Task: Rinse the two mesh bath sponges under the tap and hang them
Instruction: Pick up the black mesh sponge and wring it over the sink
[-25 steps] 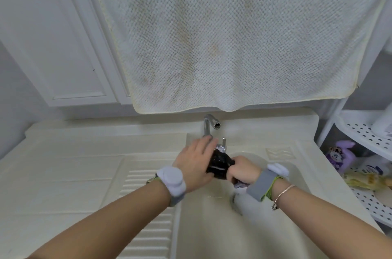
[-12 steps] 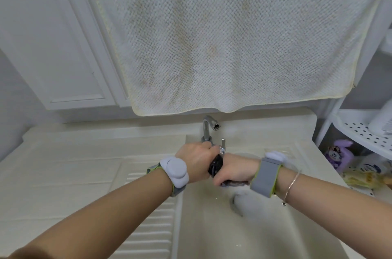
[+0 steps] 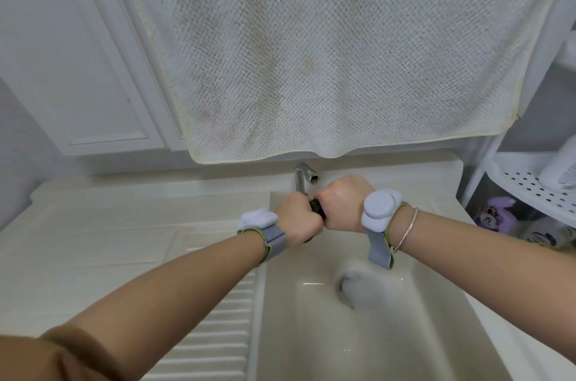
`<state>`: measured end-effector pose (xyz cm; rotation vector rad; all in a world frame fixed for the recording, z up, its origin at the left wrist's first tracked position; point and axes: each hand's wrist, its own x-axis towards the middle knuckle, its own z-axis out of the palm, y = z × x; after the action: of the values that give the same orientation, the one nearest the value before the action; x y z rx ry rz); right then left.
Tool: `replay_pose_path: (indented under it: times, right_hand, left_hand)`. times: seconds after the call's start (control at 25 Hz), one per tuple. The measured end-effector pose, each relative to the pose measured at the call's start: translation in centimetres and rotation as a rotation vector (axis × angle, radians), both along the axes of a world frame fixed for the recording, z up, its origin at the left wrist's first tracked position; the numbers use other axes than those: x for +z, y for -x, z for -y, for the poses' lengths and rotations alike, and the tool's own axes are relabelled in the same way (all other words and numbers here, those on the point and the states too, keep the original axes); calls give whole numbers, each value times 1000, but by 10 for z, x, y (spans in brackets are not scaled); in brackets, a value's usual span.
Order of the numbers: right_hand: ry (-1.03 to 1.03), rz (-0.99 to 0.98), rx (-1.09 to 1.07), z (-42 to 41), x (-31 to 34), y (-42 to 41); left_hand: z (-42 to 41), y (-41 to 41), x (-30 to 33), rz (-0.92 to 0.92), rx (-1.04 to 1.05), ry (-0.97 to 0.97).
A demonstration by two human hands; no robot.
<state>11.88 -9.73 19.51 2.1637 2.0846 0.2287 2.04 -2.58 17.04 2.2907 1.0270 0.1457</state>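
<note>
A black mesh sponge is squeezed between my two fists over the cream sink, just below the chrome tap. My left hand grips its near end and my right hand grips the far end, knuckles up. Only a small dark strip of the sponge shows between the hands. No water stream is visible from the spout. A pale blurred mass, possibly the second sponge, lies over the sink's drain area.
A large white waffle towel hangs low above the tap. A ribbed draining board lies left of the basin. White cabinet doors stand at back left. A perforated white shelf rack with bottles and a purple toy is right.
Both hands have closed tight and twisted on the black sponge, hiding most of it. The right hand rose toward the spout and turned knuckles up; the left hand curled from flat into a fist.
</note>
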Motion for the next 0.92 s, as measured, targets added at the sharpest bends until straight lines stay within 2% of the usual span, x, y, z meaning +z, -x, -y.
replay_pose_path:
  times: [0.12,0.32,0.56,0.8,0.92]
  right_hand:
    - [6,25,47,0,-3,-8]
    - [-44,33,99,-3,-16,-19]
    - [-232,13,177,-2,-34,-27]
    - [-295,3,219,7,-29,-24]
    - [-321,-1,205,9,-34,-25]
  left_hand:
    - [8,-3,-3,64,52,214]
    - [11,-3,-3,26,60,359]
    - [24,2,-10,127,123,582]
    - [37,2,-12,233,182,901]
    - [40,-2,-15,250,184,956]
